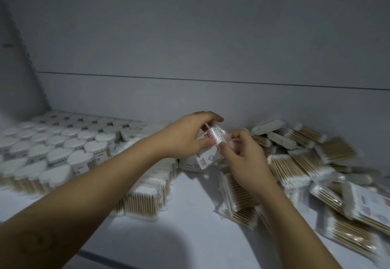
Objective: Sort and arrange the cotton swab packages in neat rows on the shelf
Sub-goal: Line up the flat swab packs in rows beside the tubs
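A pale grey back panel was seen filling the upper half of the frame, plain and unmarked. It was crossed by a thin dark seam, run from the left to the right edge and tilted slightly down to the right. At the upper left, a slotted side upright was set slanting toward the corner. Below, a white shelf board was laid flat against the panel. The scene was dimly lit, with a bluish cast. A soft broad shadow was cast across the lower centre of the board, and a darker front edge was shown at the lower left.
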Motion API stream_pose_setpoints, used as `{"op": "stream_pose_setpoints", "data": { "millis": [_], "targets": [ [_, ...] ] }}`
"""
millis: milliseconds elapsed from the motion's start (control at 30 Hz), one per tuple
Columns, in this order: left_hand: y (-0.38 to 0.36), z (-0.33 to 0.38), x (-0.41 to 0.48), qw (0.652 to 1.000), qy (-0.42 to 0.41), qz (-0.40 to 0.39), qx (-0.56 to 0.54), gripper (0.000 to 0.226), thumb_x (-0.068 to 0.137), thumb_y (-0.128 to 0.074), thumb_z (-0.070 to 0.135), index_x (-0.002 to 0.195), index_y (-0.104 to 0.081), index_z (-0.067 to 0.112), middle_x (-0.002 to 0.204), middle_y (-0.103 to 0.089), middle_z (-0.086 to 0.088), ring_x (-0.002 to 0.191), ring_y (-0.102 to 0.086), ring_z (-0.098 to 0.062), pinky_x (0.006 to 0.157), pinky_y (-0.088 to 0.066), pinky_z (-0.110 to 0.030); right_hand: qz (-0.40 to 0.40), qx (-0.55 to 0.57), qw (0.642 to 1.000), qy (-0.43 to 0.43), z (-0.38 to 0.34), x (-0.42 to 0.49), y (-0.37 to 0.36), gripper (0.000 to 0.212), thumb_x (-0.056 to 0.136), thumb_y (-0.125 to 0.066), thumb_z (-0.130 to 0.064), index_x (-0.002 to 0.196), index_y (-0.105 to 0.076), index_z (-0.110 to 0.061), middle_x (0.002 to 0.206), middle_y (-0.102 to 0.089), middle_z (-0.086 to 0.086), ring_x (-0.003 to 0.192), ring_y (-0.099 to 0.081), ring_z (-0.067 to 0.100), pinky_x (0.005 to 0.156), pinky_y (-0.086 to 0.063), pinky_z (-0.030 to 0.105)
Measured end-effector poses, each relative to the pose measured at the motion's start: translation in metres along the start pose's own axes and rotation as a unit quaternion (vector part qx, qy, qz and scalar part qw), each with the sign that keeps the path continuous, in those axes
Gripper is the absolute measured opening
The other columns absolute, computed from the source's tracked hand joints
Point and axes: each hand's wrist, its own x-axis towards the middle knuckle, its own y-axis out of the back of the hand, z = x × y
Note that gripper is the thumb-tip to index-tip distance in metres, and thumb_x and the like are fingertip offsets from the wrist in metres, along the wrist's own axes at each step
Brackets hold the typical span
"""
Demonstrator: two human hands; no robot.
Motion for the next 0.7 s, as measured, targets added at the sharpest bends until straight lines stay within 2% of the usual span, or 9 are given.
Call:
{"op": "stream_pose_setpoints", "data": {
  "millis": [67,133,200,267,400,500,600,700],
  "targets": [
    [0.000,-0.003,0.000,0.999,-0.014,-0.004,0.044,0.033,0.087,-0.069,0.028,0.118,-0.060,0.027,0.107,-0.058,0.012,0.095,-0.056,-0.005,0.077,-0.043,-0.016,-0.001,-0.018,1.000,0.011,0.001,0.000,0.001,0.012,0.087,-0.066,-0.033,0.090,-0.055,-0.028,0.076,-0.066,-0.008,0.065,-0.061,0.000,0.059,-0.049,0.020],
    [0.000,-0.008,-0.001,0.995,-0.012,-0.026,0.098,0.025,0.084,-0.070,0.036,0.107,-0.063,0.030,0.099,-0.060,0.010,0.093,-0.056,-0.010,0.080,-0.044,-0.029,-0.013,-0.077,0.997,0.020,0.002,0.000,0.003,0.014,0.086,-0.067,-0.032,0.091,-0.055,-0.027,0.080,-0.064,-0.011,0.071,-0.059,-0.001,0.060,-0.043,0.014],
    [-0.002,-0.014,-0.001,0.979,-0.010,-0.044,0.201,0.022,0.083,-0.066,0.043,0.103,-0.062,0.036,0.100,-0.061,0.011,0.097,-0.053,-0.012,0.086,-0.040,-0.036,-0.013,-0.157,0.987,0.034,0.002,0.000,0.006,0.016,0.086,-0.065,-0.029,0.098,-0.057,-0.025,0.092,-0.067,-0.010,0.087,-0.062,0.011,0.078,-0.049,0.029],
    [-0.007,-0.021,0.001,0.968,0.005,-0.045,0.247,0.023,0.082,-0.065,0.045,0.104,-0.063,0.039,0.105,-0.059,0.010,0.102,-0.050,-0.014,0.087,-0.035,-0.037,0.004,-0.217,0.975,0.056,0.000,0.000,0.009,0.021,0.085,-0.062,-0.023,0.105,-0.058,-0.021,0.101,-0.068,-0.003,0.098,-0.062,0.022,0.089,-0.047,0.039],
    [-0.017,-0.035,0.001,0.953,0.052,-0.054,0.293,0.032,0.080,-0.068,0.050,0.109,-0.066,0.036,0.110,-0.057,0.006,0.108,-0.045,-0.018,0.089,-0.032,-0.038,0.026,-0.267,0.960,0.075,0.000,0.000,0.012,0.024,0.086,-0.061,-0.023,0.109,-0.059,-0.019,0.106,-0.067,0.000,0.102,-0.060,0.024,0.093,-0.042,0.038],
    [-0.018,-0.040,0.001,0.935,0.057,-0.067,0.344,0.034,0.081,-0.066,0.049,0.110,-0.063,0.033,0.107,-0.061,0.008,0.110,-0.048,-0.018,0.092,-0.031,-0.040,0.011,-0.294,0.953,0.075,0.000,-0.001,0.008,0.024,0.087,-0.058,-0.026,0.110,-0.058,-0.021,0.107,-0.066,-0.001,0.103,-0.058,0.024,0.093,-0.037,0.038],
    [-0.019,-0.036,0.002,0.909,0.056,-0.079,0.404,0.022,0.080,-0.065,0.039,0.099,-0.061,0.028,0.100,-0.062,0.007,0.108,-0.049,-0.019,0.090,-0.032,-0.042,-0.017,-0.322,0.943,0.079,0.000,-0.001,0.006,0.027,0.086,-0.056,-0.029,0.112,-0.058,-0.024,0.108,-0.065,-0.003,0.105,-0.057,0.022,0.092,-0.033,0.035],
    [-0.025,-0.029,0.000,0.869,0.086,-0.115,0.474,0.010,0.076,-0.061,0.020,0.083,-0.054,0.021,0.087,-0.053,0.003,0.103,-0.047,-0.023,0.093,-0.032,-0.048,-0.031,-0.294,0.951,0.088,-0.001,-0.002,0.011,0.022,0.084,-0.060,-0.025,0.106,-0.064,-0.023,0.103,-0.067,-0.004,0.102,-0.059,0.020,0.094,-0.040,0.036]
  ]
}}
